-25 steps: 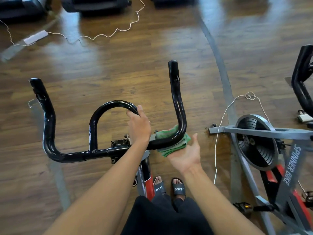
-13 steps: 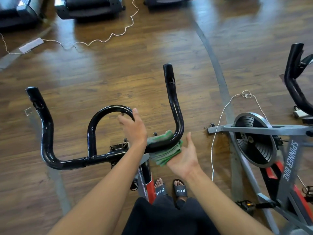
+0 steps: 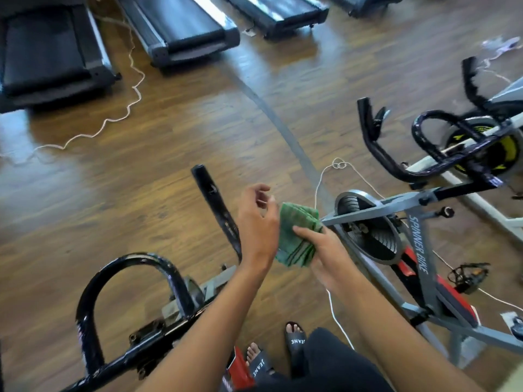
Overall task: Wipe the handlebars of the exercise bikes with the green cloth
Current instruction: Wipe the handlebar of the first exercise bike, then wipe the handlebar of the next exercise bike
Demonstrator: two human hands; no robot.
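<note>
My right hand (image 3: 325, 250) grips the folded green cloth (image 3: 297, 236), thumb across it; my left hand (image 3: 256, 222) hangs loosely curled just beside it, holding nothing. I'd turn a clean face outward, then reach right to the next handlebars (image 3: 380, 154), minding the flywheel (image 3: 376, 244) and white cord (image 3: 338, 165) between.

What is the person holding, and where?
The folded green cloth, gripped at its lower half by the right hand, thumb on top. The left hand beside it holds nothing.
</note>
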